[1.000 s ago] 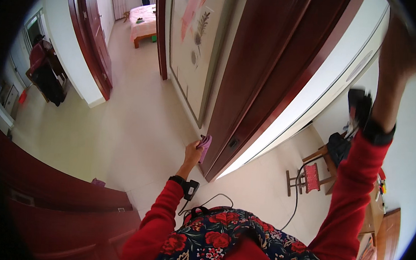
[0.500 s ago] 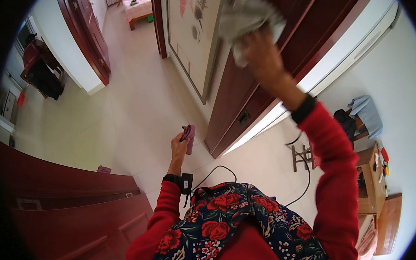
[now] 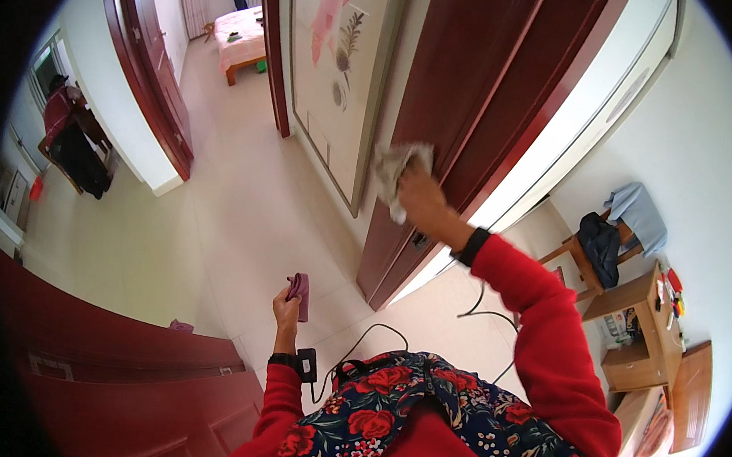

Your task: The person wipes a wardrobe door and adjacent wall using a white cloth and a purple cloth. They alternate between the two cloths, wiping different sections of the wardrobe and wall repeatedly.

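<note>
My right hand [image 3: 419,195] is closed on a pale grey cloth [image 3: 395,171] and presses it against the dark red door frame [image 3: 465,84]. Part of the cloth hangs loose to the left of the fingers. Lower down, my left hand [image 3: 286,309] grips a folded purple cloth [image 3: 299,296], held out over the floor and touching nothing else. Below the right wrist a dark latch plate [image 3: 420,239] is partly covered by my arm. A black device with a cable is strapped to my left wrist.
A framed picture [image 3: 333,84] hangs left of the frame. At lower left stands a red door [image 3: 154,400], with a purple cloth [image 3: 181,326] beyond it. A black cable [image 3: 377,328] loops near my waist. People appear at far left and in the far bedroom; a chair and desk [image 3: 629,307] stand right.
My right hand has slid down the door frame with the grey cloth. The left hand, still holding the purple cloth, has shifted slightly lower and left.
</note>
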